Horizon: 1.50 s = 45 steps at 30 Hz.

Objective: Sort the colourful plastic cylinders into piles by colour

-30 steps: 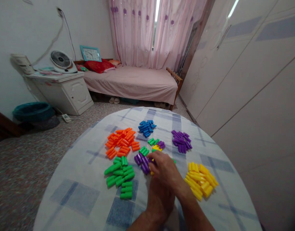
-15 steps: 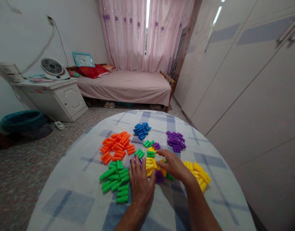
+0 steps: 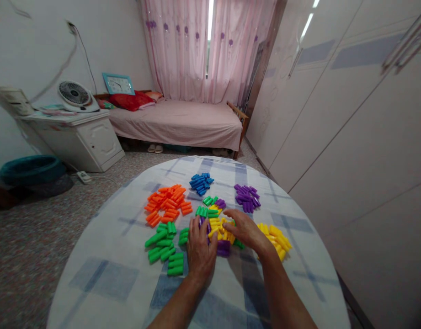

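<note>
In the head view, your left hand (image 3: 199,249) lies flat and open, palm down, on the near-left edge of the mixed pile (image 3: 219,226) of yellow, purple and green pieces at the middle of the counter (image 3: 103,278). Your right hand (image 3: 246,230) rests on the pile's near-right edge with fingers loosely curled over yellow pieces — whether it pinches one, the view does not show.

Around that mixed pile the sorted groups stand apart: green pieces (image 3: 164,251) to its left, orange pieces (image 3: 165,205) further back on the left, blue pieces (image 3: 200,183) straight behind, purple pieces (image 3: 246,197) behind and to its right, yellow pieces (image 3: 275,235) just right of it, touching your right wrist.

A second ago your right hand lay crossed over the left, with purple pieces lying exposed on the pile's left; half a second ago both hands had spread side by side. Now they sit slightly closer around the pile — judged from that, you are gathering the unsorted pieces, and only this middle heap looks left to separate.
</note>
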Available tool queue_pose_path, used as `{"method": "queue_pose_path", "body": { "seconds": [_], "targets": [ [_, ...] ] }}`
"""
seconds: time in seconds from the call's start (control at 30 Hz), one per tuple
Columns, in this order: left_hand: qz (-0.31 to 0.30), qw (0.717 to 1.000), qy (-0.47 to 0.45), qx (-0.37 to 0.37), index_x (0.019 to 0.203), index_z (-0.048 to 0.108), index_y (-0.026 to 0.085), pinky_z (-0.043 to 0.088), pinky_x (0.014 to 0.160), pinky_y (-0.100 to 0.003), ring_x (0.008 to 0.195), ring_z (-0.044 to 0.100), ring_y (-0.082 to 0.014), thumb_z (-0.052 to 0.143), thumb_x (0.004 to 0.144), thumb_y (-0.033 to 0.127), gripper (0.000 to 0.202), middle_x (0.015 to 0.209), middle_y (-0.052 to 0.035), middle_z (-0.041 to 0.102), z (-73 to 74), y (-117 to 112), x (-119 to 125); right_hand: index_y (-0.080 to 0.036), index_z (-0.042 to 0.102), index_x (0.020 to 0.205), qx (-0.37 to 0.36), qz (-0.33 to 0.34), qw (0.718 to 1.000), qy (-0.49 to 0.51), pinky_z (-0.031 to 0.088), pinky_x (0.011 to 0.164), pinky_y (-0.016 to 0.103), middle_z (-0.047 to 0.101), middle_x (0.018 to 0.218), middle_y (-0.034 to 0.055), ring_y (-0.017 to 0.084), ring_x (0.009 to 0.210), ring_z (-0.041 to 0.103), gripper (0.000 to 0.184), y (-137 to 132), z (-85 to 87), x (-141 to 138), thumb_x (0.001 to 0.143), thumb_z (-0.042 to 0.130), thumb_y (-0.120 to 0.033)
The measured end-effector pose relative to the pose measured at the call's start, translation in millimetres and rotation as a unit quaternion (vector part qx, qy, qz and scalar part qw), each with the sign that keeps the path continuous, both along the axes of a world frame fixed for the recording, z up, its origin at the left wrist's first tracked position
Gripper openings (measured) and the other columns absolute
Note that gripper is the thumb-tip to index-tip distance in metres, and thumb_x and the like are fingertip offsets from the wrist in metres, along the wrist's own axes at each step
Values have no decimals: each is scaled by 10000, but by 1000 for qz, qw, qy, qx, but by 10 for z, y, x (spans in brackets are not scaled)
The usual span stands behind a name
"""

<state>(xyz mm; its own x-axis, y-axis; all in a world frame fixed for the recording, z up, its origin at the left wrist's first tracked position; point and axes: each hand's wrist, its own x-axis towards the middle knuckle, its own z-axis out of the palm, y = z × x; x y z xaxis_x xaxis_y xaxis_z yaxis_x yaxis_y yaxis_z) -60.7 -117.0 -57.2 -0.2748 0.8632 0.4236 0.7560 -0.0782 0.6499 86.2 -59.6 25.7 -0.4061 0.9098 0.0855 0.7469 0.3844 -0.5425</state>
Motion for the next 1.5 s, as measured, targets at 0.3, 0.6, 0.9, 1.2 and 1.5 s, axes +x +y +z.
{"method": "queue_pose_path", "body": {
  "seconds": [0.3,0.6,0.9,1.2,1.5],
  "targets": [
    [22,997,-71,37,1231,513,138,279,1123,-432,1367,288,-254,435,878,256,381,1439,-144,332,134,-3,-41,-145,586,1102,134,-134,975,118,394,983,380,606,1109,111,210,1075,534,317,-287,-397,-14,860,410,-251],
    [-20,998,20,-63,1296,492,120,299,1097,-474,1347,317,-301,493,845,291,483,1431,-183,367,111,-102,-14,-149,496,1240,160,-166,969,85,326,1027,435,530,1261,122,233,1225,414,404,-363,-800,-142,912,333,-319],
    [-56,998,18,-11,1138,610,186,349,1077,-452,1288,411,-255,494,864,284,314,1379,-119,450,33,-117,-54,-141,532,1199,170,-138,971,96,347,1007,390,569,1210,109,225,1177,456,406,-276,-860,-92,923,304,-332],
    [-73,994,-75,13,1074,622,190,406,1041,-408,1182,511,-210,494,810,165,295,1253,-87,550,44,-78,-72,-165,537,1198,162,-129,971,116,359,984,397,578,1202,97,241,1165,474,394,-252,-882,-73,897,342,-327],
    [-143,990,5,16,1152,618,224,347,1067,-529,1287,406,-330,709,676,329,496,1367,-122,479,36,-99,-47,-144,550,1199,173,-130,969,120,361,998,410,585,1211,112,256,1176,482,409,-225,-936,-53,886,366,-332]
  ]
}}
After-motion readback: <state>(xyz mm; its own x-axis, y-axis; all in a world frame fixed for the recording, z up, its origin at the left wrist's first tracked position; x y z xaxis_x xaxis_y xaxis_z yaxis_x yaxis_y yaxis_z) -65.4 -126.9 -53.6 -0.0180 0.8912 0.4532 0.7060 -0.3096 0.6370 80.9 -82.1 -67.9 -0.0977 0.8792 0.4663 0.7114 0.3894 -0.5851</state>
